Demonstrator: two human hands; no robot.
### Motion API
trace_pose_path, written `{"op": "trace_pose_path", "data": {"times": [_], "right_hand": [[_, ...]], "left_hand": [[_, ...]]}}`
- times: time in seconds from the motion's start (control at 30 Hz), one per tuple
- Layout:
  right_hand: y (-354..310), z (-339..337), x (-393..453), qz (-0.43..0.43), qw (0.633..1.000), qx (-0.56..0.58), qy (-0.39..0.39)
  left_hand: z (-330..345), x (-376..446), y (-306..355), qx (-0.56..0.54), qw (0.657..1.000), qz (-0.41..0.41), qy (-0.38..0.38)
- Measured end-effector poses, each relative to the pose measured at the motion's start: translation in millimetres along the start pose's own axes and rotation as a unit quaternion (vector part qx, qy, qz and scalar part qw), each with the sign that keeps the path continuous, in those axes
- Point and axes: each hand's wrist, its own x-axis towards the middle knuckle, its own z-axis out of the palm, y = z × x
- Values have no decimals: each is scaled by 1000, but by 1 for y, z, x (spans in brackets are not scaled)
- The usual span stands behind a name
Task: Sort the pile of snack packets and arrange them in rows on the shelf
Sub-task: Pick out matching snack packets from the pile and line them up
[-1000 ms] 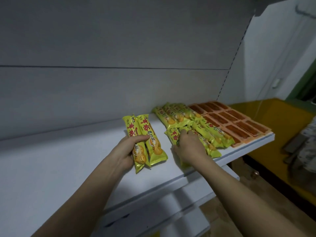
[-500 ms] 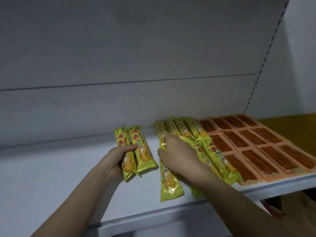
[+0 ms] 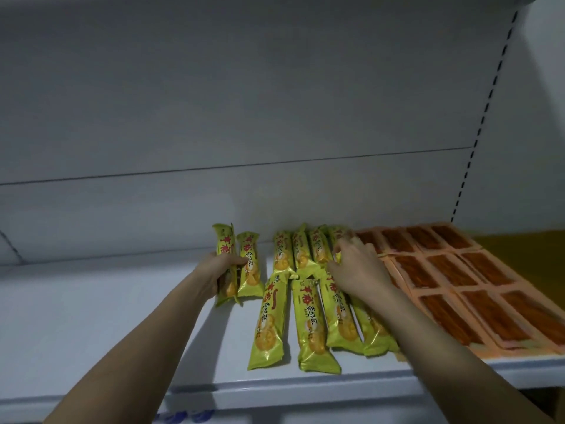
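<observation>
Red Chinese characters (not clearly legible) mark the yellow-green snack packets (image 3: 308, 319).

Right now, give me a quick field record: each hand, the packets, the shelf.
left hand: grips two yellow packets, left of the rows
right hand: fingers curled onto the back yellow row, grip unclear
front yellow row: four packets lying flat, unevenly lined up
orange packets: flat in rows, right of the yellow ones
shelf: white, holds all packets
</observation>
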Motion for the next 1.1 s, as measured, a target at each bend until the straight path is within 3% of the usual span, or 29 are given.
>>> {"op": "trace_pose_path", "data": {"times": [0.63,0.87,1.1], "right_hand": [[-3,42,87,84,987,-108,-84],[-7,35,83,85,985,-118,-98],[-4,28,84,75,984,-113,-114]], "left_hand": [[21,61,0,29,997,48,-45],[-5,45,10,120,984,130,-3],[-34,-17,-13,267,959,98,-16]]}}
